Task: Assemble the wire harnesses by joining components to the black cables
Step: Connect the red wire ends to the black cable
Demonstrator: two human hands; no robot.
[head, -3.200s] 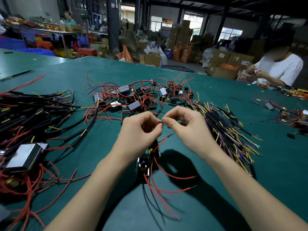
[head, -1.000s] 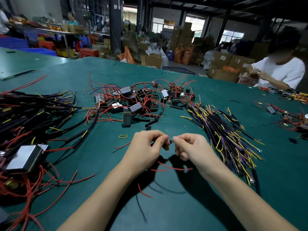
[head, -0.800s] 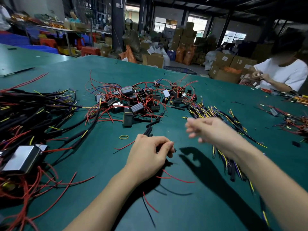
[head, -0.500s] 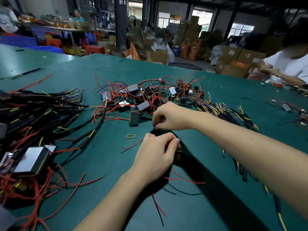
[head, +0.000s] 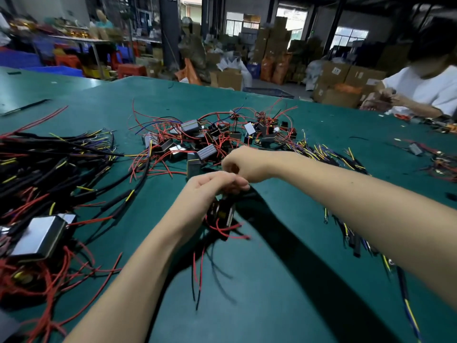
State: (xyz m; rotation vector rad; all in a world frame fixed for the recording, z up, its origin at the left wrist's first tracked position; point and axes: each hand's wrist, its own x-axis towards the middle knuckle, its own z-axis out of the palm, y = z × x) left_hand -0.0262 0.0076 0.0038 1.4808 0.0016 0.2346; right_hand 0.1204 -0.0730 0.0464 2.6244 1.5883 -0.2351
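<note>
My left hand (head: 207,194) pinches the wires of a small black component (head: 223,214), which hangs under it with red and black leads trailing over the green table (head: 284,293). My right hand (head: 243,164) sits just beyond and touching the left one. Its fingers are curled round a short black cable (head: 243,192), mostly hidden under both hands. A pile of small black and silver components (head: 210,144) with red wires lies just behind the hands.
A heap of black cables (head: 49,169) and a larger silver module (head: 37,236) fill the left side. Purple and yellow wires (head: 331,157) run under my right forearm. Another person (head: 425,87) works at the far right.
My right hand let go of the joint, reached left to the black cable by the pile and came back against my left hand. My left hand lifted the component off the table.
</note>
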